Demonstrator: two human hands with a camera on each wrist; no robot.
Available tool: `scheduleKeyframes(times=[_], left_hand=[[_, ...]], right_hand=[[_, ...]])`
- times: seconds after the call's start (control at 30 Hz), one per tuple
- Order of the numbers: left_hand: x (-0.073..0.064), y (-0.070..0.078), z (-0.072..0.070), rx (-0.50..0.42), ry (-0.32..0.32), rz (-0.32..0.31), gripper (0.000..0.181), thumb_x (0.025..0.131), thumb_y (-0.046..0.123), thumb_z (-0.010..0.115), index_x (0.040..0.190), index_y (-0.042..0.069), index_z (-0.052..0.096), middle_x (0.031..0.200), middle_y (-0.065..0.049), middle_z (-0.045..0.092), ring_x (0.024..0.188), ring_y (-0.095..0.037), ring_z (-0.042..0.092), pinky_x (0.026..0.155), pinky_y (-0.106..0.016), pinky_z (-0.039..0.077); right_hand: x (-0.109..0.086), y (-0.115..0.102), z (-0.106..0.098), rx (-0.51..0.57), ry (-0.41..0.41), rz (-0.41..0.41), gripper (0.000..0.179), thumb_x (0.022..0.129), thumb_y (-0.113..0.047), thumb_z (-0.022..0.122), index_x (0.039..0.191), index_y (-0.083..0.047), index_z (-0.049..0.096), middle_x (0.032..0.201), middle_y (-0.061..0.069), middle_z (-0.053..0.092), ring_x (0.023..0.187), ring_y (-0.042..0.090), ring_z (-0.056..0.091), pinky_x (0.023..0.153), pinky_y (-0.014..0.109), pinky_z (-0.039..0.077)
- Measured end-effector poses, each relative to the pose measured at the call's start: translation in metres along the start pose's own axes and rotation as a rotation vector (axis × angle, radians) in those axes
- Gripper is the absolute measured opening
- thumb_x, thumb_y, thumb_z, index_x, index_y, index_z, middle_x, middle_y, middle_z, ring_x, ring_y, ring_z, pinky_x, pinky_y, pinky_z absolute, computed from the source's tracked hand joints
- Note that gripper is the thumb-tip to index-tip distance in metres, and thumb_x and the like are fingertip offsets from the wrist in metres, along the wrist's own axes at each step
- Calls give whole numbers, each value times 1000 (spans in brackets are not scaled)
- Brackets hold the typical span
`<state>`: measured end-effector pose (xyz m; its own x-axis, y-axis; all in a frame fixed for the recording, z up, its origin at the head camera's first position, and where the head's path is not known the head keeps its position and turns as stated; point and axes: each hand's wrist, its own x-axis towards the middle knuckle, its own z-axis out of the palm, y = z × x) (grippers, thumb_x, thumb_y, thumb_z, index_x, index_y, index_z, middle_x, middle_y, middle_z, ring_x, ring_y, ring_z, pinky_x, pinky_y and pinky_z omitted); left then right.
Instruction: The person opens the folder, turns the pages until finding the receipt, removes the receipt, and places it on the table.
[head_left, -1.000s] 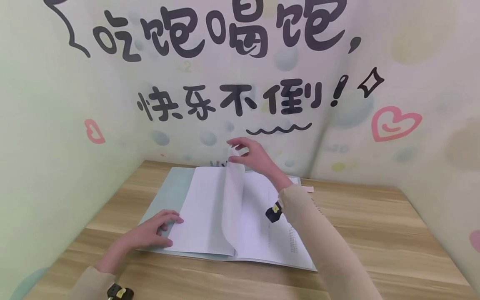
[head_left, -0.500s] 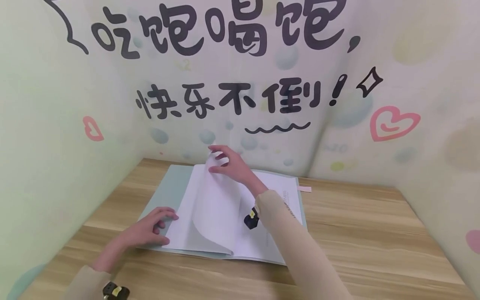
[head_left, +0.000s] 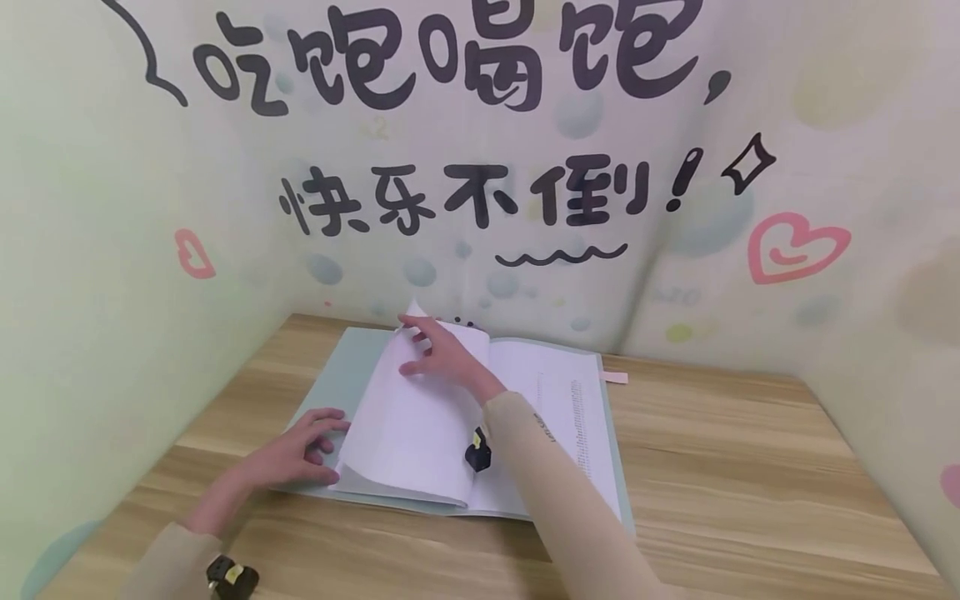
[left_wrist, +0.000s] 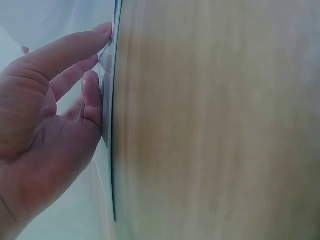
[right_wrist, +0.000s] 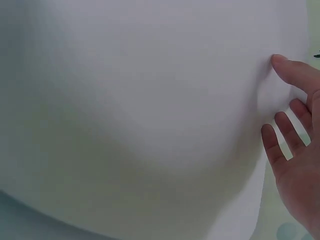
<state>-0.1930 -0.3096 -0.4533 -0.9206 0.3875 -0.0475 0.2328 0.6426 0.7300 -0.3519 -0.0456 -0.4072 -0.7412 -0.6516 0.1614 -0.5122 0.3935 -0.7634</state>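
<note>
A book [head_left: 553, 417] with a pale blue cover [head_left: 339, 365] lies spread on the wooden table. My right hand [head_left: 442, 354] is at the far edge of a white page [head_left: 405, 425], which leans over to the left and still bows up at its near end. In the right wrist view the thumb [right_wrist: 287, 67] touches the face of the page, several fingers lie along its edge, and one digit is hidden. By the book's near left corner rests my left hand [head_left: 292, 454], fingers loosely bent beside the page edges; its thumb [left_wrist: 85, 45] reaches the book's near edge.
The wooden tabletop [head_left: 735, 475] spreads out in front of the book and to its right. A pink tab [head_left: 615, 377] sticks out at the right side. Behind stands a wall [head_left: 465, 275] with black lettering, and side walls close in left and right.
My right hand has carried the page from nearly upright over the middle down to the left and lowered a little. The right-hand page shows more. My left hand stays put.
</note>
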Motion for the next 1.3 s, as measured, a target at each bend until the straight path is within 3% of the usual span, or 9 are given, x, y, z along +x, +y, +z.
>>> scheduleKeyframes(times=[0.1, 0.3, 0.63, 0.73, 0.9, 1.1, 1.2, 1.3], left_hand=[[0, 2, -1, -10, -10, -9, 72, 78, 20, 82, 137, -4, 49, 143, -25, 34, 96, -8, 54, 79, -19, 50], [0, 4, -2, -37, -33, 21, 71, 77, 17, 81, 136, -5, 50, 144, -28, 32, 97, -6, 52, 78, -19, 51], [3, 2, -1, -67, -72, 30, 66, 76, 12, 77, 135, -2, 50, 146, -30, 26, 101, -10, 48, 80, -19, 50], [3, 3, -1, -66, -70, 19, 71, 75, 10, 76, 138, 0, 46, 146, -30, 25, 101, -13, 49, 80, -20, 49], [3, 3, -2, -45, -71, 23, 80, 74, 9, 76, 146, 4, 39, 145, -30, 25, 100, -17, 49, 78, -21, 48], [2, 5, -4, -9, -79, 38, 67, 74, 4, 69, 139, 4, 52, 149, -30, 23, 99, -11, 45, 79, -19, 46], [2, 8, -4, 11, -75, 35, 63, 75, 3, 64, 137, 4, 54, 148, -30, 26, 101, -13, 47, 79, -20, 45], [3, 11, -3, 28, -67, 13, 55, 82, 11, 66, 136, 6, 55, 147, -29, 29, 102, -18, 49, 80, -21, 44]], right_hand=[[2, 9, 10, -23, -31, 10, 89, 83, -20, 80, 156, -18, 28, 158, 2, 38, 136, 22, 46, 112, 37, 40], [6, 21, 29, -205, -85, 58, 104, 79, -29, 83, 159, -16, 17, 162, 5, 30, 148, 25, 30, 123, 40, 22], [-3, 20, 49, -373, -87, 127, 103, 79, -31, 82, 159, -22, 18, 160, 4, 35, 140, 31, 38, 114, 48, 33], [-4, 18, 50, -408, -104, 132, 98, 81, -31, 81, 158, -26, 21, 157, 0, 41, 137, 29, 41, 112, 46, 33], [-8, 13, 52, -544, -91, 148, 81, 82, -42, 78, 151, -38, 36, 150, -4, 49, 126, 25, 41, 98, 40, 31], [-11, 10, 52, -585, -82, 188, 57, 83, -48, 75, 137, -44, 55, 141, -4, 52, 120, 23, 41, 94, 39, 30], [-11, 12, 52, -579, -100, 197, 51, 84, -49, 74, 133, -46, 59, 141, -5, 52, 121, 23, 41, 94, 39, 30], [-11, 14, 52, -579, -113, 203, 49, 85, -51, 72, 132, -48, 58, 143, -6, 50, 123, 23, 40, 96, 39, 31]])
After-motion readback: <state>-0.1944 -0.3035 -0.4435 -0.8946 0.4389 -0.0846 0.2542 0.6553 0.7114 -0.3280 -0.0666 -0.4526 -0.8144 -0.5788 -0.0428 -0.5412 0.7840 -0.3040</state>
